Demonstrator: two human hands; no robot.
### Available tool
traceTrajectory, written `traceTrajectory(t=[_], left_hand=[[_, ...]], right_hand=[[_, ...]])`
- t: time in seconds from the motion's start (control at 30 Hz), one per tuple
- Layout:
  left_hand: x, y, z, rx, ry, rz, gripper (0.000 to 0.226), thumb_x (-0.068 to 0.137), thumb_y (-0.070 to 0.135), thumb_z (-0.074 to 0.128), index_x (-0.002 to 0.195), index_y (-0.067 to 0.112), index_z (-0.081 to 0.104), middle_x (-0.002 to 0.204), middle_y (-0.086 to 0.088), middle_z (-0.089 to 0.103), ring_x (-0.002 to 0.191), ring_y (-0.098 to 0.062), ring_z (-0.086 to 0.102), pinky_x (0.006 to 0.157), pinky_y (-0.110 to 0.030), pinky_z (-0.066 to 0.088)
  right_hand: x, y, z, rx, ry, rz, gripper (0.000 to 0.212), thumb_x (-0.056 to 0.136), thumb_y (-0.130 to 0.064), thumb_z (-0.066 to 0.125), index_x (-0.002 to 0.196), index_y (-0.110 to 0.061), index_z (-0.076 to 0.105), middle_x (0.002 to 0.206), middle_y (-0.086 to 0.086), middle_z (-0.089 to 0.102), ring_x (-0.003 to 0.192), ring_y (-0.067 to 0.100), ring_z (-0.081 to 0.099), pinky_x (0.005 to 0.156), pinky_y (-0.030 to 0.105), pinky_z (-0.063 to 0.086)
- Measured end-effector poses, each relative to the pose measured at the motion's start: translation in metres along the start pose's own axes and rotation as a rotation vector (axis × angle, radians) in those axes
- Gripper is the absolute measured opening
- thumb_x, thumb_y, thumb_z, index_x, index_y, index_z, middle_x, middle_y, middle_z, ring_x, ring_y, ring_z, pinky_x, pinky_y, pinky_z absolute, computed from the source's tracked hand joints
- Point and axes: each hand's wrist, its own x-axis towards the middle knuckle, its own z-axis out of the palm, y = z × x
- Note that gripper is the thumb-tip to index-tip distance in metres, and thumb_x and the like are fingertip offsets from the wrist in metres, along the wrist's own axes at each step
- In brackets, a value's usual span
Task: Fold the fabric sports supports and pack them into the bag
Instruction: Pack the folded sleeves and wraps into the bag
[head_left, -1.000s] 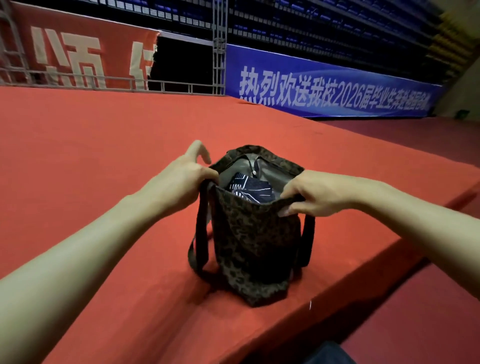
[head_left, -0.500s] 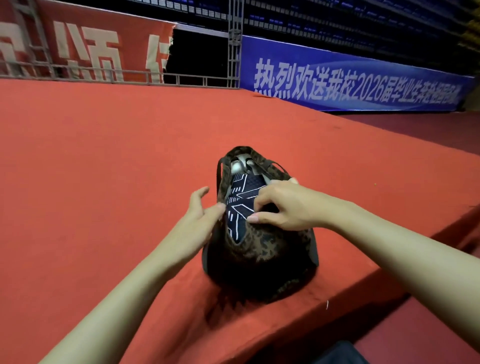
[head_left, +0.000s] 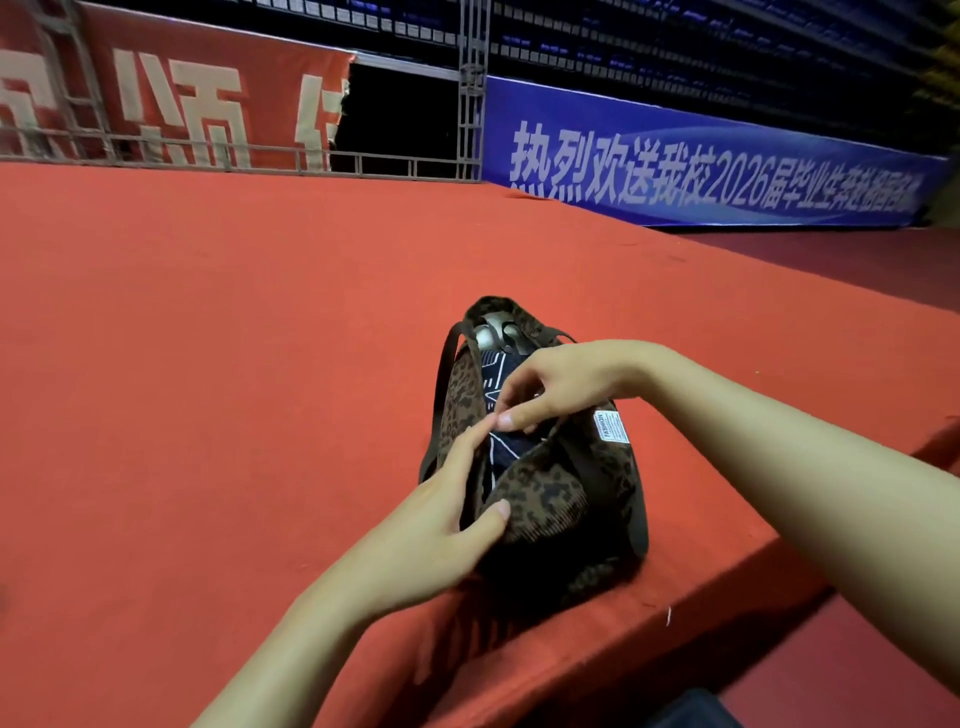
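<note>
A brown leopard-print bag (head_left: 561, 499) lies tilted on the red carpeted platform (head_left: 234, 364), its mouth facing me. Inside it shows a dark fabric support (head_left: 492, 376) with white lines. My left hand (head_left: 447, 514) holds the bag's near rim, thumb pressed on the fabric and fingers at the opening's left edge. My right hand (head_left: 550, 387) reaches over the mouth, its fingers curled and pinching at the rim where the two sides meet. What the fingertips pinch is hidden. A white label (head_left: 612, 427) shows on the bag's right side.
The platform edge drops to a lower red floor (head_left: 857, 670) at the right front. A metal railing (head_left: 234, 156) with a red banner and a blue banner (head_left: 701, 166) closes the far side. A dark object (head_left: 691, 712) sits at the bottom edge.
The bag has tipped further toward me and its mouth has narrowed. My left hand moved onto the near rim; my right hand shifted from the support to the rim.
</note>
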Motion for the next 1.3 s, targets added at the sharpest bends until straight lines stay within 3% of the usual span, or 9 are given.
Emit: traceTrajectory(t=[0.13,0.27,0.4,0.5,0.67,0.83,1.0,1.2,1.3], left_hand=[[0.002,-0.002,-0.006,-0.023,-0.016,-0.012,0.067,0.103,0.051,0.054,0.154,0.063,0.012,0.159,0.023,0.041,0.143,0.008,0.04,0.122,-0.036,0.035],[0.019,0.001,-0.025,-0.02,-0.002,-0.051,0.051,0.101,0.055,0.054,0.148,0.055,0.034,0.147,0.023,0.055,0.132,0.011,0.052,0.116,-0.031,0.043],[0.04,0.005,-0.039,0.098,-0.016,-0.094,0.037,0.106,0.038,0.055,0.142,0.044,0.05,0.128,0.023,0.062,0.11,0.021,0.056,0.087,-0.002,0.043],[0.049,0.002,-0.048,0.132,-0.062,-0.099,0.034,0.105,0.04,0.056,0.14,0.043,0.055,0.127,0.021,0.065,0.103,0.016,0.06,0.082,-0.003,0.043],[0.078,0.0,-0.077,0.147,-0.069,-0.06,0.022,0.105,0.027,0.056,0.124,0.032,0.068,0.106,0.018,0.077,0.09,0.003,0.071,0.077,-0.022,0.051],[0.15,0.01,-0.092,0.265,0.202,0.116,0.028,0.097,0.013,0.059,0.118,0.027,0.07,0.104,0.012,0.075,0.088,-0.005,0.07,0.077,-0.02,0.051],[0.23,0.005,-0.08,0.502,0.135,0.173,0.048,0.094,0.016,0.061,0.142,0.017,0.056,0.134,-0.011,0.061,0.124,-0.032,0.058,0.104,-0.042,0.046],[0.259,-0.001,-0.081,0.551,0.098,0.066,0.036,0.095,0.014,0.057,0.13,0.013,0.068,0.117,-0.015,0.075,0.114,-0.038,0.065,0.081,-0.033,0.047],[0.258,-0.008,-0.089,0.509,0.055,0.076,0.009,0.097,0.02,0.061,0.097,0.018,0.07,0.077,-0.003,0.069,0.092,-0.037,0.066,0.062,-0.032,0.036]], right_hand=[[0.037,0.031,-0.009,0.288,0.197,0.255,0.03,0.104,-0.029,0.06,0.114,-0.002,0.069,0.105,0.011,0.076,0.085,0.022,0.075,0.069,0.036,0.065],[0.075,0.039,-0.009,0.173,0.392,0.424,0.02,0.097,-0.006,0.041,0.096,-0.002,0.061,0.086,0.014,0.077,0.076,0.031,0.076,0.069,0.037,0.064],[0.108,0.046,-0.007,0.183,0.495,0.478,0.02,0.099,-0.022,0.056,0.103,-0.006,0.068,0.108,0.017,0.073,0.102,0.034,0.069,0.076,0.031,0.049],[0.123,0.059,-0.005,0.295,0.579,0.521,0.038,0.093,-0.051,0.07,0.102,-0.015,0.076,0.115,0.013,0.073,0.111,0.033,0.067,0.079,0.03,0.045],[0.115,0.069,-0.018,0.34,0.694,0.538,0.034,0.098,-0.045,0.062,0.081,-0.019,0.076,0.083,0.0,0.073,0.09,0.024,0.068,0.074,0.028,0.047],[0.09,0.055,-0.041,0.83,0.687,0.371,0.03,0.105,-0.026,0.051,0.083,-0.013,0.067,0.06,-0.003,0.072,0.032,0.005,0.042,0.036,0.016,0.028],[0.068,0.045,-0.061,0.9,0.557,0.29,0.033,0.105,-0.026,0.049,0.078,-0.018,0.066,0.058,-0.007,0.047,0.041,0.005,0.031,0.036,0.016,0.017],[0.061,0.059,-0.052,1.065,0.402,0.077,0.019,0.109,-0.026,0.052,0.1,-0.015,0.064,0.073,-0.006,0.053,0.057,0.005,0.043,0.052,0.016,0.038],[0.059,0.064,-0.05,1.231,0.352,0.03,0.012,0.104,-0.015,0.053,0.112,-0.012,0.062,0.085,0.0,0.062,0.064,0.009,0.054,0.059,0.021,0.044]])
